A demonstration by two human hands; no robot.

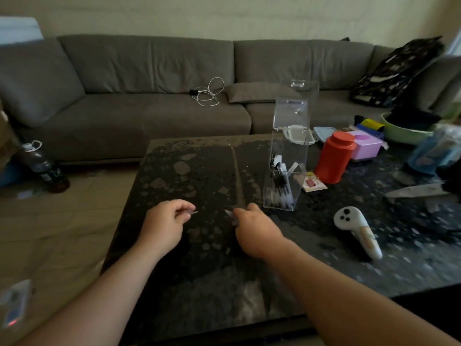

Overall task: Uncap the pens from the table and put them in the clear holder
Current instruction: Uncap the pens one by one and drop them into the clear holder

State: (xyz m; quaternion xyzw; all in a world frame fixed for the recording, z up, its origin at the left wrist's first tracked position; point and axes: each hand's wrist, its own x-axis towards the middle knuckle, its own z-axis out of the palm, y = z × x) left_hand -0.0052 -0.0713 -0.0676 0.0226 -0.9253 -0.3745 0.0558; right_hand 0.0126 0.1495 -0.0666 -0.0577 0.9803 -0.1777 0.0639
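Observation:
My left hand (164,223) hovers over the dark speckled table (199,171), its fingers pinched on a small grey piece (193,213) that looks like a pen cap. My right hand (254,231) is a short gap to the right, closed on a thin pen whose pale tip (228,212) pokes out toward the left hand. Blur hides most of both. The tall clear holder (287,156) stands just beyond and right of my right hand with its lid flipped up. Several dark pens (279,193) lean inside it.
Right of the holder are a red bottle (333,158), a small card (313,184), a pink box (366,143) and a green bowl (404,133). A white controller (356,231) and a knife (416,191) lie at the right. A grey sofa (149,96) runs behind the table.

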